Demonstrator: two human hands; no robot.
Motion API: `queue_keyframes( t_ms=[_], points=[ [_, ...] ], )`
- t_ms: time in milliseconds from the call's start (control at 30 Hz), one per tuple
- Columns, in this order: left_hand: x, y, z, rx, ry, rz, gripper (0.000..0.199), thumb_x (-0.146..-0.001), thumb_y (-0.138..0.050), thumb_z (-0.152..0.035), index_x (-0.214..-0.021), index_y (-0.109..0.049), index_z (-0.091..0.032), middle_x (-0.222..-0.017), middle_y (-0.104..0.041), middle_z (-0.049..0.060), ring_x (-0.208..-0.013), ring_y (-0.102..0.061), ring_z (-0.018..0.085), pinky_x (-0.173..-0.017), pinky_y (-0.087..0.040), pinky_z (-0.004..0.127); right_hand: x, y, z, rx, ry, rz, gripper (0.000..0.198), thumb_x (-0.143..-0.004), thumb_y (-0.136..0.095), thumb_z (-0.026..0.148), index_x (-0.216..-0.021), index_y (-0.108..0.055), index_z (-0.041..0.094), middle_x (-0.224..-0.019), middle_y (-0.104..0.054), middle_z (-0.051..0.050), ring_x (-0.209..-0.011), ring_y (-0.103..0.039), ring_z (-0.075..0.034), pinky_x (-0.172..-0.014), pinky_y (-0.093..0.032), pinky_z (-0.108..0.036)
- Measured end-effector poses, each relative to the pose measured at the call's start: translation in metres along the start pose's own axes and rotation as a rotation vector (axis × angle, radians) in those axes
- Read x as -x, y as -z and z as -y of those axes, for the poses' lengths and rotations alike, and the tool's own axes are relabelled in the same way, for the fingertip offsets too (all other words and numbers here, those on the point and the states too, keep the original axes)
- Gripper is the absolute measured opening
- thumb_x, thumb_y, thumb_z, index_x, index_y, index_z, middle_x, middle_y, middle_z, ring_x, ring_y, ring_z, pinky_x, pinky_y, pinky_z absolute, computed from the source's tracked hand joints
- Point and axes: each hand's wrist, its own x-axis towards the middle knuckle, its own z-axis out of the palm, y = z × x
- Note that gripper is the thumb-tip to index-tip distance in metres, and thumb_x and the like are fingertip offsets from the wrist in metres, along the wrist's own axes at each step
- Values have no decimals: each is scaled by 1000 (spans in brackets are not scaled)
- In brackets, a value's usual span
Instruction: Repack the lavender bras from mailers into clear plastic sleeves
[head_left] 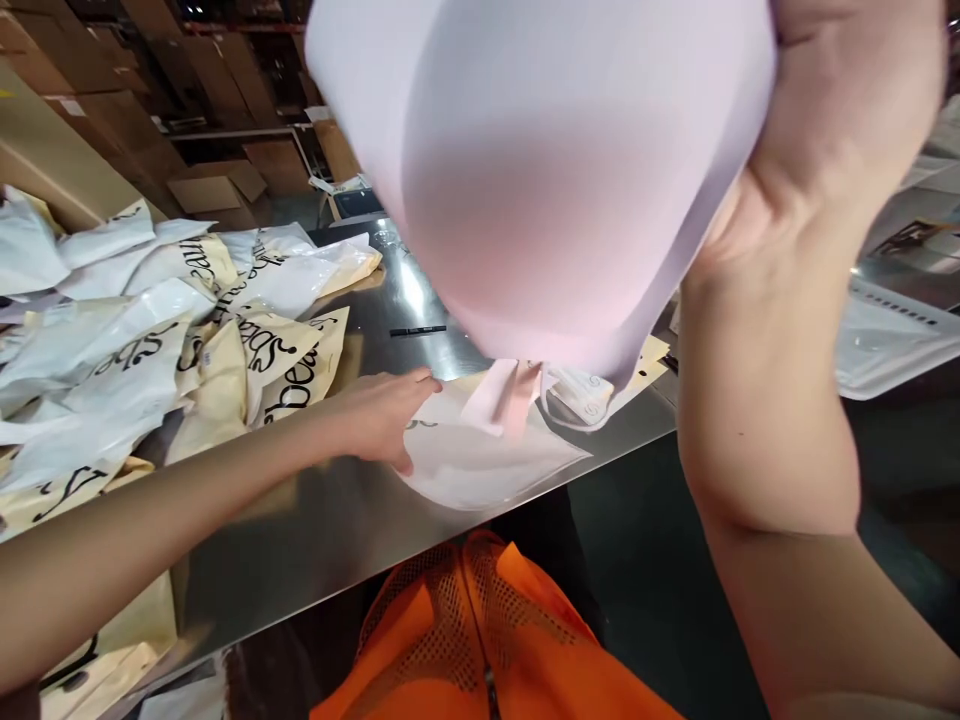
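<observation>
A pale pink-lavender bra [517, 180] with a smooth moulded cup is held up close to the camera, covering the upper middle of the view. My right hand [832, 130] grips it at its right side; the fingertips are hidden behind it. Straps and a paper tag [585, 395] dangle from its lower edge. Below lies a white plastic bag [487, 470] on the metal table [300, 540]. At the bag's left edge rests my left hand [390, 415], its fingers stretched out and the thumb apart, touching the bag.
Several white and yellowish printed bags [150, 340] are heaped on the table's left side. A black pen [418, 331] lies behind my left hand. To the right is a white plastic tray [896, 335]. Cardboard boxes [217, 190] stand at the back.
</observation>
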Motion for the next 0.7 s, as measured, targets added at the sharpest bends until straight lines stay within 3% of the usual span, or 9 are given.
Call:
queue_keyframes(
  t_ms=[67,133,233,333,433,567,633,700],
  points=[
    [-2,11,3,81,-37,25,106,-49,-91,-40,-143,-45,-22,-137,-53,9,-118,-58,32,-95,-49,35,3,-10,-8,-9,130,-52,77,-79,4,49,-49,-59,15,-87,-74,-1,-106,-65,-26,-52,-40,-18],
    [-1,23,5,174,-75,44,104,-46,-91,-42,-140,-49,-23,-140,-52,8,-125,-53,33,-103,-44,35,9,-20,-24,-44,170,-66,70,-89,-8,47,-81,-71,18,-100,-74,1,-117,-62,-23,-65,-50,-22],
    [3,39,8,330,-126,58,92,-50,-90,-36,-135,-55,-27,-141,-54,3,-127,-51,29,-108,-40,37,21,-31,-63,-128,143,-120,58,-100,-13,43,-126,-59,19,-125,-67,-3,-131,-54,-20,-89,-54,-32],
    [11,49,17,461,-91,93,84,-49,-88,-36,-128,-61,-27,-131,-62,2,-120,-57,27,-102,-45,36,37,-21,-114,-47,251,-177,47,-101,-29,45,-135,-50,20,-142,-55,-7,-141,-43,-19,-112,-43,-38],
    [15,50,30,516,-42,113,82,-47,-88,-40,-123,-64,-26,-126,-64,5,-113,-61,29,-90,-51,32,53,14,-156,237,356,29,53,-95,-44,61,-126,-59,21,-135,-60,-10,-137,-48,-24,-118,-37,-42],
    [13,52,38,445,16,119,87,-47,-85,-46,-128,-60,-26,-132,-60,7,-114,-61,29,-85,-52,29,68,54,-184,627,461,361,40,-94,-49,48,-115,-68,19,-114,-70,-13,-118,-63,-27,-106,-51,-43],
    [9,55,32,437,0,169,85,-49,-84,-46,-128,-59,-25,-131,-60,6,-114,-61,27,-86,-51,28,78,54,-193,793,510,558,33,-95,-46,38,-112,-71,23,-107,-73,-10,-107,-68,-26,-97,-57,-41],
    [7,55,22,367,-3,174,88,-47,-85,-45,-128,-58,-23,-130,-60,7,-112,-61,28,-87,-51,29,94,42,-206,889,560,735,34,-96,-45,28,-120,-68,30,-112,-73,-5,-109,-68,-24,-98,-57,-41]
  ],
)
